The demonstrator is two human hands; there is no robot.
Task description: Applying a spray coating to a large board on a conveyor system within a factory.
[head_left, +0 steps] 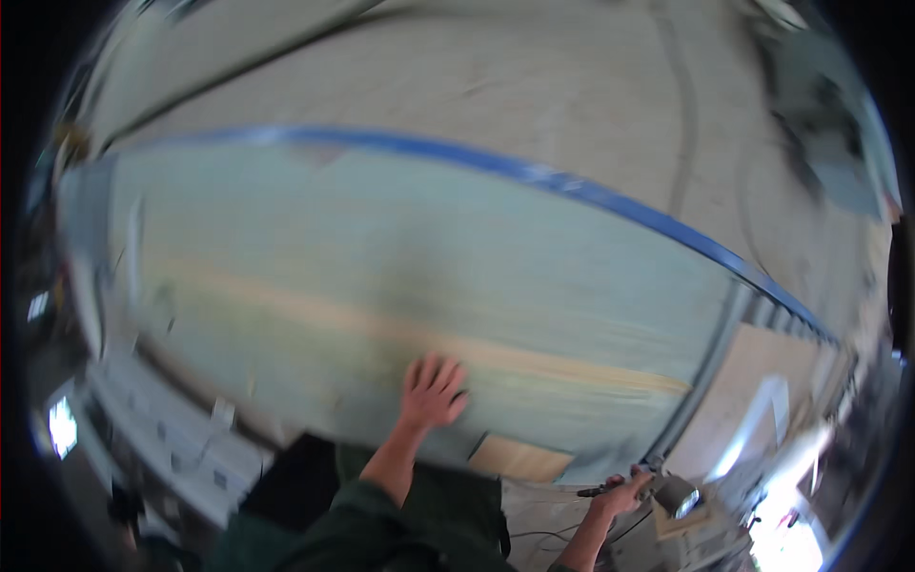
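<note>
My left hand [434, 389] lies with fingers spread on a pale greenish tabletop [534, 276], beside a long yellowish streak that runs across it. At the lower right, my right hand [624, 491] is closed, with a slim dark tool [591, 492] sticking out of its left side. Blur hides what kind of tool it is. That hand is right next to a lamp with a round metal shade [677, 496], at the table's near right corner; whether it touches the lamp I cannot tell. A small tan board [519, 458] lies at the near edge between my hands.
A blue strip [410, 143] borders the table's far edge, with grey floor [534, 86] beyond. To the right, past a grey bar [701, 381], is a light wooden panel [762, 381]. A white cabinet [172, 439] stands at the near left. Cables [548, 539] hang below the lamp.
</note>
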